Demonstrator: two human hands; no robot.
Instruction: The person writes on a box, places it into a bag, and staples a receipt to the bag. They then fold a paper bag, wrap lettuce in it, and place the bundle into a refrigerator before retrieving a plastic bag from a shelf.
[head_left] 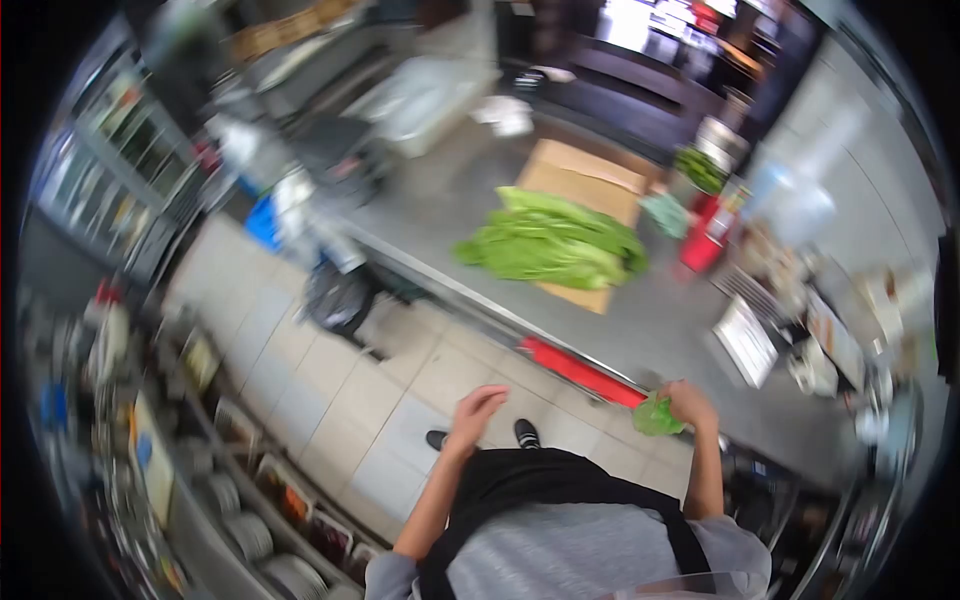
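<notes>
A large bundle of romaine lettuce (560,243) lies across a brown cutting board (588,165) on the steel counter. My right hand (692,402) is closed on a small green lettuce leaf (658,416), held at the counter's front edge beside the red strip. My left hand (480,408) is in front of my body over the floor, apart from the counter. Its fingers are loosely stretched, and I see nothing in them.
A red container (703,236) and a pot of greens (700,170) stand right of the board. A white tablet-like panel (746,341) is at the counter's right. A black bin bag (338,295) hangs left of me; shelves with stacked plates (248,535) stand behind.
</notes>
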